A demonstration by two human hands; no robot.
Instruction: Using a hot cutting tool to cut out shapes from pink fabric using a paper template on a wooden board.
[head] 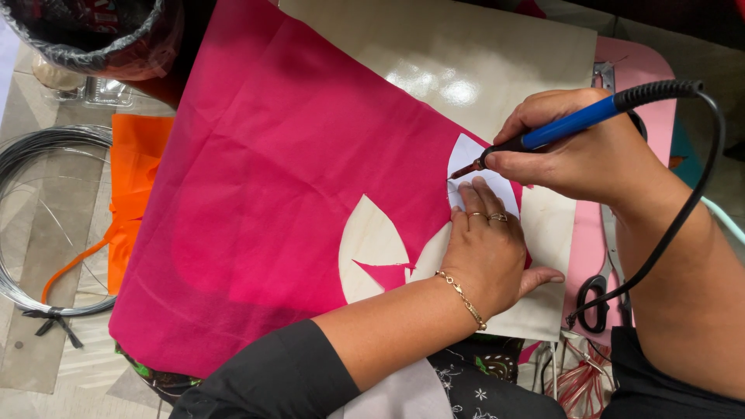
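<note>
A large magenta fabric sheet (pixel 287 186) lies over a glossy cream board (pixel 481 54). Petal-shaped pieces have been cut out of the fabric (pixel 372 240), showing the board beneath. My left hand (pixel 485 248) presses flat on a white paper template (pixel 473 159) at the fabric's right edge. My right hand (pixel 578 147) grips a blue-handled hot cutting tool (pixel 566 128) like a pen. Its dark tip touches the template's edge just above my left fingers. A black cord (pixel 683 209) runs from the tool down past my right wrist.
Black-handled scissors (pixel 601 291) lie on a pink mat (pixel 652 85) at the right. An orange fabric piece (pixel 132 186) and a coil of thin wire (pixel 31 217) sit at the left. A bin lined with a dark bag (pixel 93 31) stands at top left.
</note>
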